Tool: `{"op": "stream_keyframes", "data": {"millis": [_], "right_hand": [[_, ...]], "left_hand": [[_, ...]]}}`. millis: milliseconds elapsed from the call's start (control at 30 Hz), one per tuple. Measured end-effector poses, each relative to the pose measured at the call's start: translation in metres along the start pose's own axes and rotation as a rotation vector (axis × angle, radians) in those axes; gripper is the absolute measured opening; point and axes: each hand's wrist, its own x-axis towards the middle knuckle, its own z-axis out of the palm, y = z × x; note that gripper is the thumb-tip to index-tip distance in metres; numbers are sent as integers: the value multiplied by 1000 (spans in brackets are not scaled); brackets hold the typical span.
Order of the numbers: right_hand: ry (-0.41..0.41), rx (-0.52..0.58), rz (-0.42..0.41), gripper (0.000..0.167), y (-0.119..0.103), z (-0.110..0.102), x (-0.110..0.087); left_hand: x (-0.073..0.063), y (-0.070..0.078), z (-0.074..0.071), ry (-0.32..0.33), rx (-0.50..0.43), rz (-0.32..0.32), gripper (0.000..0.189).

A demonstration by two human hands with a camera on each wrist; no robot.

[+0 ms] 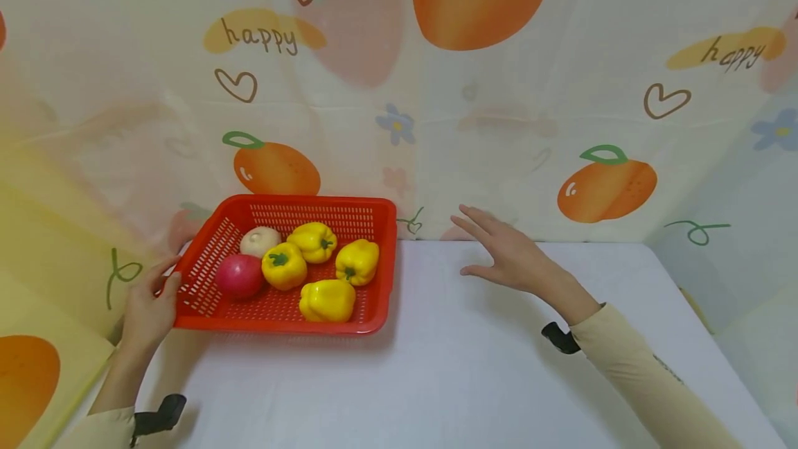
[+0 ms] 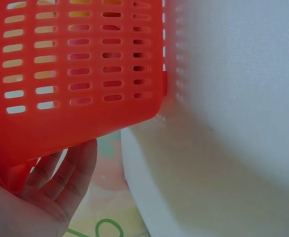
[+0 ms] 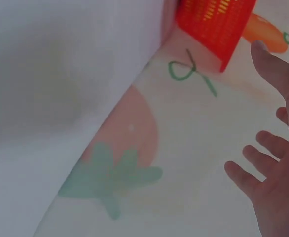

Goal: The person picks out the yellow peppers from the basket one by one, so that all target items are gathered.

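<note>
A red plastic basket (image 1: 287,328) with slotted walls sits at the left of the table. Several yellow bell peppers (image 1: 327,301) lie inside it, along with a glossy pinkish-red round fruit (image 1: 240,276) and a pale round item (image 1: 260,242) with a small nub. My left hand (image 1: 148,309) grips the basket's left rim; in the left wrist view its fingers (image 2: 80,170) curl under that rim. Right of the basket, my right hand (image 1: 514,255) hovers over the table, holding nothing. Its fingers are spread and the thumb stands apart, as the right wrist view also shows.
A white cloth covers the table (image 1: 461,373). Behind it hangs a pale curtain (image 1: 436,158) printed with oranges, hearts and lettering, which also runs along both sides. Each wrist carries a black strap mount (image 1: 161,416).
</note>
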Motion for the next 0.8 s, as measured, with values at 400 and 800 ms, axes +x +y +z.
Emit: {"op": "stream_keyframes", "data": {"millis": [400, 800], "right_hand": [[44, 42, -70, 80, -28, 8, 41], [28, 115, -114, 73, -61, 24, 74]], "left_hand": [[-1, 1, 0, -35, -46, -34, 46], [0, 1, 0, -37, -57, 15, 45]]}}
